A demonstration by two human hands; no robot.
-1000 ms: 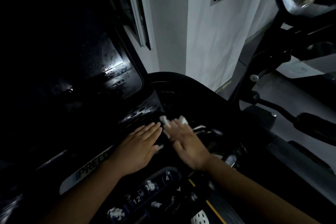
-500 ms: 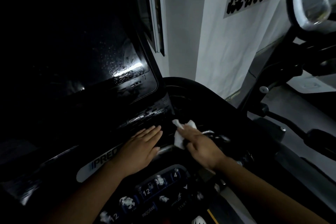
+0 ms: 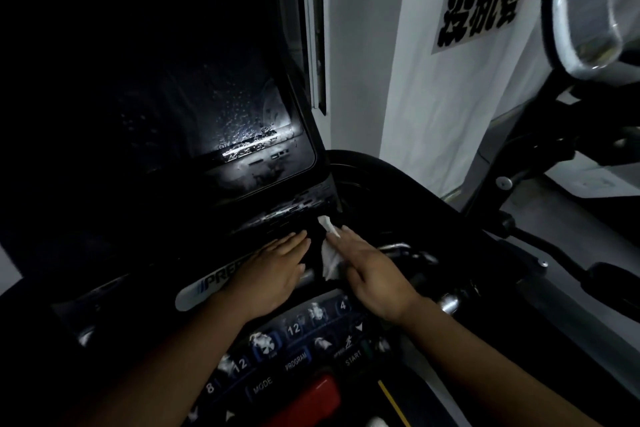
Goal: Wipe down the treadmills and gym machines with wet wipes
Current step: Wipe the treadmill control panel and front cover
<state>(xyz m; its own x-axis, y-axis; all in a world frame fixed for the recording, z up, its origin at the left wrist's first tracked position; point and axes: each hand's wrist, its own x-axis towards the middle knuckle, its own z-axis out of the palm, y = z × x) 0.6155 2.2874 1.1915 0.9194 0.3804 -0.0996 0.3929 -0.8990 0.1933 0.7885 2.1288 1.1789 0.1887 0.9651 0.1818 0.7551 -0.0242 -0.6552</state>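
A black treadmill console (image 3: 194, 253) fills the dim foreground, with a dark wet-streaked screen (image 3: 221, 135) above and a lit button panel (image 3: 298, 350) below. My left hand (image 3: 273, 274) lies flat with straight fingers on the console ledge over the white logo strip. My right hand (image 3: 374, 274) presses a white wet wipe (image 3: 329, 253) against the ledge with straight fingers; the wipe pokes out past the fingertips and under the palm's left side.
A red stop button (image 3: 318, 399) sits below the panel. A black curved handrail (image 3: 398, 191) runs right of the console. Another machine's black frame (image 3: 519, 163) and silver-grey housing (image 3: 585, 7) stand at right. A white wall with a black-lettered sign (image 3: 485, 0) is behind.
My right hand with the wipe has slid a little toward me along the ledge, so more of the wipe shows beside it. The view has tilted down. My left hand has stayed flat in place.
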